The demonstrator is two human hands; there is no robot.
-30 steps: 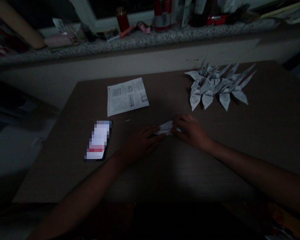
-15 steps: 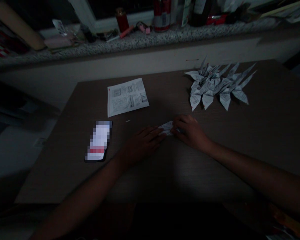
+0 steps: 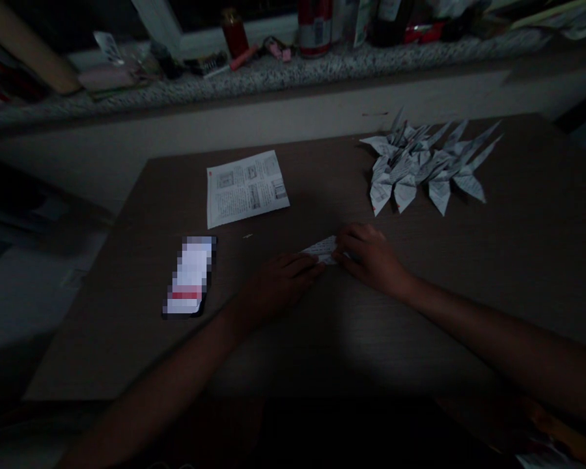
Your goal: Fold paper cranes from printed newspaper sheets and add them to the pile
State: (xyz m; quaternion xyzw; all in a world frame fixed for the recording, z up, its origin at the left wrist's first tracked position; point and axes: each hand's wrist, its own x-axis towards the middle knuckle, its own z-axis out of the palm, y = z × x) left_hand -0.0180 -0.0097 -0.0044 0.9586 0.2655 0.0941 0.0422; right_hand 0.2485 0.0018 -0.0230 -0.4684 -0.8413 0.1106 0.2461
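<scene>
A small folded piece of printed paper [image 3: 322, 247] lies on the brown table, its left end drawn to a point. The fingers of my left hand [image 3: 286, 279] are closed together on its lower left edge. My right hand [image 3: 368, 255] has its fingers curled and pinched on the paper's right end, covering that part. Dim light hides the exact finger contact. To the far right stands a cluster of several folded paper cranes [image 3: 420, 166], made of similar printed paper.
A flat printed sheet [image 3: 247, 189] lies at the back left, with a phone [image 3: 190, 277], its screen lit and blurred, nearer me. A tiny paper scrap [image 3: 247, 236] is between them. Behind the table, a speckled stone windowsill [image 3: 268, 75] carries a red can [image 3: 314, 29] and various small items.
My left hand has drawn slightly down and back along the paper, so more of its pointed left end shows. The right hand stays nearly still. The view has shifted a little.
</scene>
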